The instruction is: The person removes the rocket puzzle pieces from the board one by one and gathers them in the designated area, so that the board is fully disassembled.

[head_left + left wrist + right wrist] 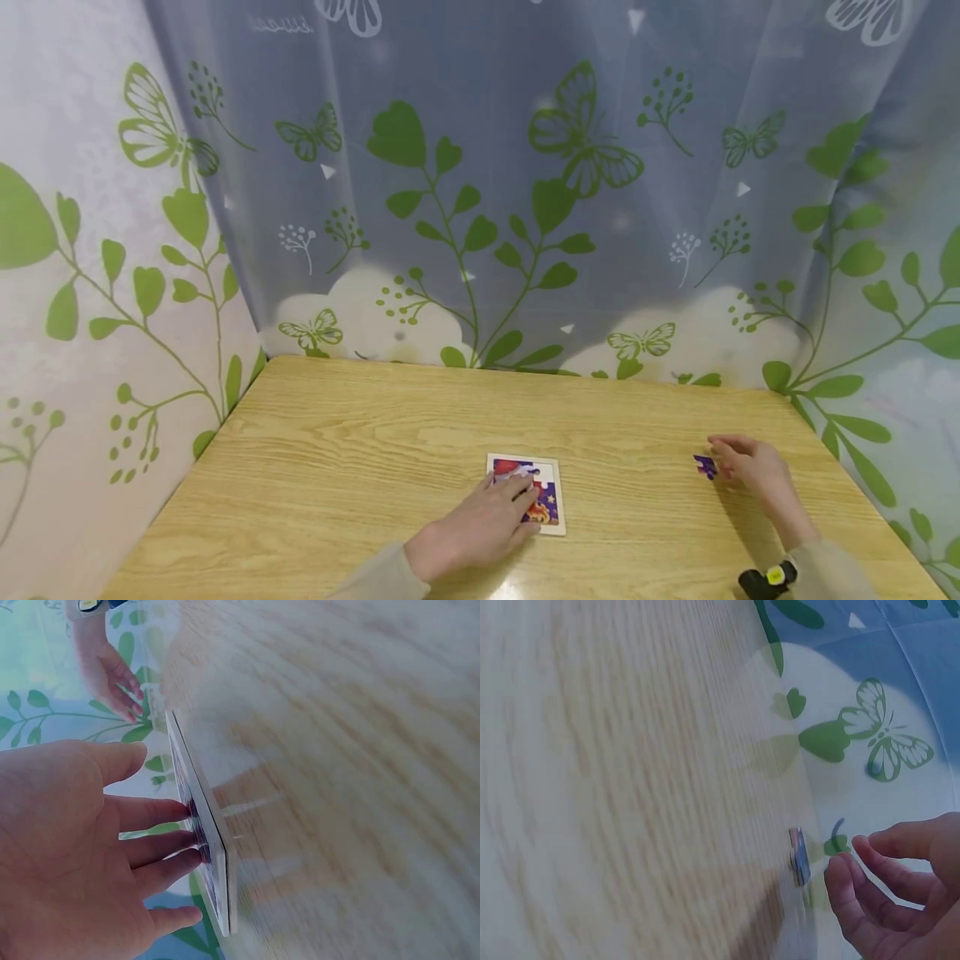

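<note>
A small jigsaw puzzle board point(552, 498) with a white frame lies flat on the table, its picture purple and red with a bare white patch at the upper right. My left hand point(480, 523) rests its outstretched fingertips on the board and covers part of the picture; the left wrist view shows these fingers point(154, 847) touching its top. Off to the right lies a loose purple jigsaw piece point(704, 467). Beside it is my right hand point(757, 477), fingers loosely bent. In the right wrist view a gap separates the fingers from the piece point(800, 856).
The wooden table point(360, 433) extends to a printed curtain point(480, 208) at the back, with more curtain on both sides. A black band with a yellow label point(775, 575) is on the right wrist.
</note>
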{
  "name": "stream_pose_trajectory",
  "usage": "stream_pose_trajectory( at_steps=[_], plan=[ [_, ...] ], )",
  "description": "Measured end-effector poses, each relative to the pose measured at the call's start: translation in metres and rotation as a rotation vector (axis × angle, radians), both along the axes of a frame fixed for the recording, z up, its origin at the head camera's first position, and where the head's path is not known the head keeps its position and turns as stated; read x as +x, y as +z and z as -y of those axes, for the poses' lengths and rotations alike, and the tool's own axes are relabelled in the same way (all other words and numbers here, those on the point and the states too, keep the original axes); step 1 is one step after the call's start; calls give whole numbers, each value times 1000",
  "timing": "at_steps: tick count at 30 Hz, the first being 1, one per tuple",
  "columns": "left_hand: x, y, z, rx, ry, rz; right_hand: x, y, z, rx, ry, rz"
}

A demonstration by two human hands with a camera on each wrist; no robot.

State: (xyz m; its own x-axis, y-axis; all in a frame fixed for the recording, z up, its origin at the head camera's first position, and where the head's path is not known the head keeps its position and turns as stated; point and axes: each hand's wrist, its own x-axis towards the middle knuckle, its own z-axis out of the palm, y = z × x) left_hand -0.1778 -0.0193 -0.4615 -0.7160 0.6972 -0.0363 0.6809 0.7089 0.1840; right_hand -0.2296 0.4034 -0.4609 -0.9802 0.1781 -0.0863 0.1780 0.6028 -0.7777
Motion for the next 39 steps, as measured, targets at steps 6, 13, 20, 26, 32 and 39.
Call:
stream_pose_trajectory(
  at_steps=[6, 13, 20, 26, 32, 39],
  plan=[
    [0, 0, 0, 24, 6, -21, 3, 2, 18, -57, 26, -84],
    [-1, -2, 1, 49, 19, -19, 2, 4, 39, -96, 60, -127],
    [0, -3, 9, 64, 27, -6, 1, 7, 63, -131, 119, -144],
    [1, -6, 19, 32, 42, -10, 1, 11, 87, -175, 178, -167],
    [5, -5, 26, -1, 49, -26, 1, 11, 112, -194, 223, -150],
    [8, -3, 28, -41, 64, -27, 0, 8, 141, -206, 263, -146]
  ],
)
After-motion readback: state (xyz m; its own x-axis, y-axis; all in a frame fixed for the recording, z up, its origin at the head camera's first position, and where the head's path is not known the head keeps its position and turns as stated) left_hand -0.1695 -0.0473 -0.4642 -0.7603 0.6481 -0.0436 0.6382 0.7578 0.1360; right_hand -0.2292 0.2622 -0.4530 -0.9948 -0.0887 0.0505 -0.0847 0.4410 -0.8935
